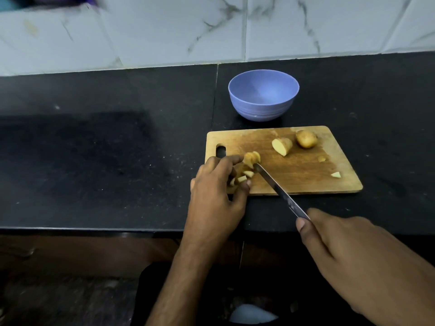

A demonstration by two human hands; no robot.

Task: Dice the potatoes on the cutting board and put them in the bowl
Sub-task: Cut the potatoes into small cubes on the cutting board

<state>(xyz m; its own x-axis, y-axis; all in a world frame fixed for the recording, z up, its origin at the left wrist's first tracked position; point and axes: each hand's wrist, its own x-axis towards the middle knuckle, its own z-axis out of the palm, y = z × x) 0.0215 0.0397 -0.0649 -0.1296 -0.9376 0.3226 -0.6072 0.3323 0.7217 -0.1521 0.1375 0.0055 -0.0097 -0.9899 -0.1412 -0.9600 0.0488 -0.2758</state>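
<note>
A black counter (106, 149) carries a wooden cutting board (294, 175). The left hand (219, 191) arches over it, fingers curled around potato pieces (249, 161). The right hand (348, 252) grips a knife (280, 192), blade angled toward the left fingers. A blue bowl (263, 95) sits beyond both hands.

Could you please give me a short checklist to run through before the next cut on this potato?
1. Left hand holds the potato being cut: ok.
2. Right hand grips the knife: ok.
3. Left fingertips clear of the blade: cannot tell; they sit very close.
4. Cutting board lies flat on the counter: ok.
5. Bowl is within reach behind the board, nothing in it: ok.
6. Half potato and whole potato away from the blade: ok.
</note>
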